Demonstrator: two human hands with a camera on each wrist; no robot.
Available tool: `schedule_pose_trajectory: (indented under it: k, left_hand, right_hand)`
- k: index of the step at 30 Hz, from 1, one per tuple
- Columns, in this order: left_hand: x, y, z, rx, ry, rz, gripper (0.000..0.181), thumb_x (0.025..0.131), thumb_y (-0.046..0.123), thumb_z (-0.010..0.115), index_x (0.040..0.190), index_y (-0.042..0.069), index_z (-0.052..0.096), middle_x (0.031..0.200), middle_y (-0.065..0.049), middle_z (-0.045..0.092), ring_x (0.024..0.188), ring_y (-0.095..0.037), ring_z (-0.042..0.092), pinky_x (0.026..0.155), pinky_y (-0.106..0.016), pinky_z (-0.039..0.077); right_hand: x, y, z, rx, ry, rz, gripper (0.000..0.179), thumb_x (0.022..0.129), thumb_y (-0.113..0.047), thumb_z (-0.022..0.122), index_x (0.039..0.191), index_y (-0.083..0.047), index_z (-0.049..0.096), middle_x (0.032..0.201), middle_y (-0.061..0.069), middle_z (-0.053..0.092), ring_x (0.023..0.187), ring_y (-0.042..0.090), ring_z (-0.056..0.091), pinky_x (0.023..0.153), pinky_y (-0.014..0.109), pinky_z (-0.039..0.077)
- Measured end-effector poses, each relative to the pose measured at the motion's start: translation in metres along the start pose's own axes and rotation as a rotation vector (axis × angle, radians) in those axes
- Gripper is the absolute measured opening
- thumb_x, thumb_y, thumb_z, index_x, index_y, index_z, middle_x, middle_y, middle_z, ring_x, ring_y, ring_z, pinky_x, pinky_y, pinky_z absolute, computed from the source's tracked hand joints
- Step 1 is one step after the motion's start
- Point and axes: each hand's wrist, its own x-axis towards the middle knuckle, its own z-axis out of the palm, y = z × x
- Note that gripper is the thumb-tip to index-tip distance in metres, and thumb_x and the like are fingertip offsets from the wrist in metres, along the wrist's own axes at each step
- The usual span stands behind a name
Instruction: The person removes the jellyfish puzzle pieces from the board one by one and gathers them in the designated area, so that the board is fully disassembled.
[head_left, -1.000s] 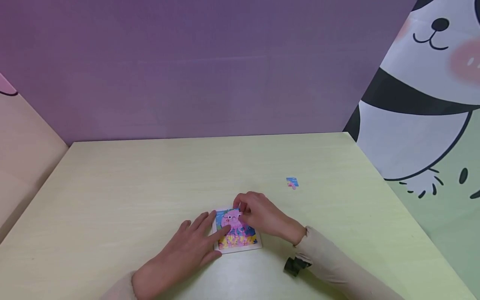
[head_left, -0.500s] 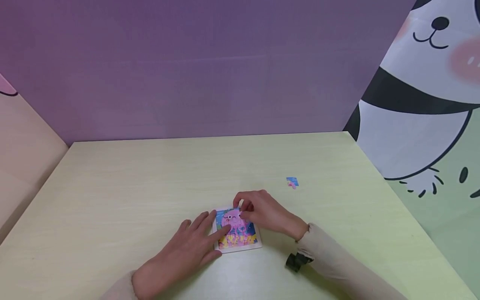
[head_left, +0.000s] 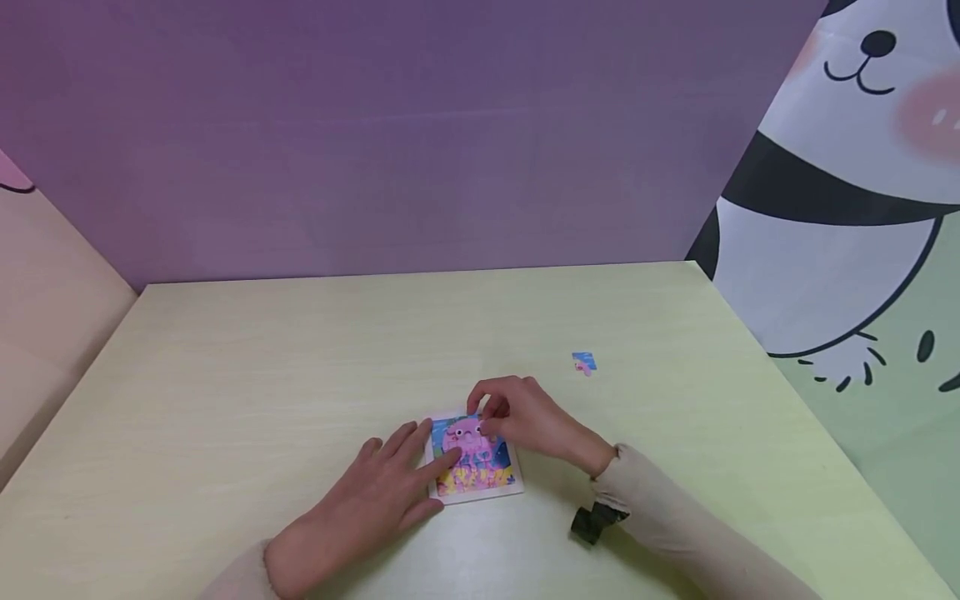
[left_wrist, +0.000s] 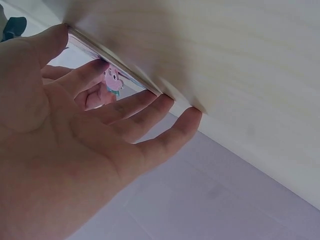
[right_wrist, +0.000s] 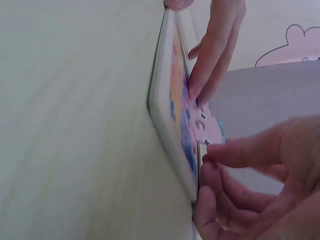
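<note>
A small jigsaw puzzle in a white tray [head_left: 483, 497], with a pink octopus picture, lies near the table's front. My left hand [head_left: 375, 492] rests on its left side, fingers extended, index finger across the picture and thumb at the lower corner. At the upper right, my right hand [head_left: 536, 425] pinches a pink puzzle piece [right_wrist: 209, 131] with a face between thumb and index finger. That piece is tilted up from the tray in the right wrist view. The left wrist view shows the tray edge-on beside the left fingertips. The right fingers hide the tray's upper right corner.
A loose blue-and-pink puzzle piece [head_left: 584, 363] lies on the table beyond the right hand. The pale wooden table [head_left: 300, 358] ends at a purple wall [head_left: 412, 150]. A black device [head_left: 596, 523] hangs at the right wrist.
My right hand has shifted only slightly upward, still pinching the pink piece at the tray's upper right. The left hand has stayed in place on the puzzle.
</note>
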Motion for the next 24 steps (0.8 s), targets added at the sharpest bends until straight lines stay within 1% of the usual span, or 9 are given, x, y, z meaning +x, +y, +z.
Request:
schedule_pose_trajectory:
  k: [3,10,14,19,21,24]
  left_hand:
    - [0.000,0.000,0.000,0.008,0.003,0.006,0.053,0.098,0.049,0.058,0.146,0.027,0.052,0.148,-0.020,0.044,0.132,-0.037,0.045,0.090,-0.053,0.048]
    - [0.001,0.000,0.001,0.006,0.012,0.006,0.053,0.097,0.049,0.058,0.145,0.027,0.053,0.147,-0.021,0.045,0.132,-0.037,0.046,0.089,-0.054,0.049]
    - [0.002,0.000,0.002,0.019,0.024,0.010,0.052,0.097,0.049,0.059,0.144,0.027,0.054,0.147,-0.020,0.046,0.131,-0.037,0.047,0.088,-0.053,0.050]
    - [0.003,-0.001,0.003,0.021,0.027,0.007,0.050,0.097,0.048,0.059,0.143,0.028,0.055,0.146,-0.020,0.047,0.131,-0.037,0.048,0.088,-0.053,0.050]
    - [0.003,-0.001,0.003,0.017,0.023,0.003,0.050,0.097,0.048,0.059,0.143,0.028,0.055,0.146,-0.020,0.047,0.131,-0.037,0.048,0.088,-0.053,0.049]
    - [0.002,-0.001,0.003,0.017,0.013,-0.003,0.051,0.097,0.048,0.060,0.143,0.028,0.055,0.146,-0.019,0.047,0.131,-0.037,0.048,0.089,-0.054,0.050]
  right_hand:
    - [0.000,-0.001,0.001,0.005,0.007,0.013,0.015,0.088,-0.001,0.071,0.098,-0.011,0.068,0.082,0.000,0.069,0.072,0.013,0.062,0.067,0.027,0.053]
    - [0.000,-0.001,0.000,0.014,0.012,0.002,0.015,0.088,0.001,0.070,0.097,-0.011,0.068,0.082,0.001,0.069,0.072,0.014,0.062,0.067,0.027,0.052]
    - [0.001,0.002,0.000,0.041,0.016,0.038,0.014,0.089,-0.001,0.069,0.098,-0.011,0.068,0.081,0.001,0.070,0.072,0.014,0.063,0.066,0.029,0.052]
    - [0.002,0.008,-0.004,0.094,0.056,0.103,0.016,0.089,0.000,0.066,0.100,-0.011,0.066,0.081,0.004,0.069,0.075,0.018,0.063,0.066,0.032,0.051]
    - [0.003,0.010,-0.005,0.109,0.063,0.105,0.016,0.089,0.001,0.065,0.100,-0.010,0.066,0.082,0.005,0.068,0.075,0.019,0.062,0.066,0.033,0.051]
    - [0.004,0.011,-0.006,0.114,0.050,0.091,0.016,0.090,0.000,0.066,0.102,-0.010,0.065,0.083,0.006,0.069,0.076,0.020,0.062,0.067,0.033,0.051]
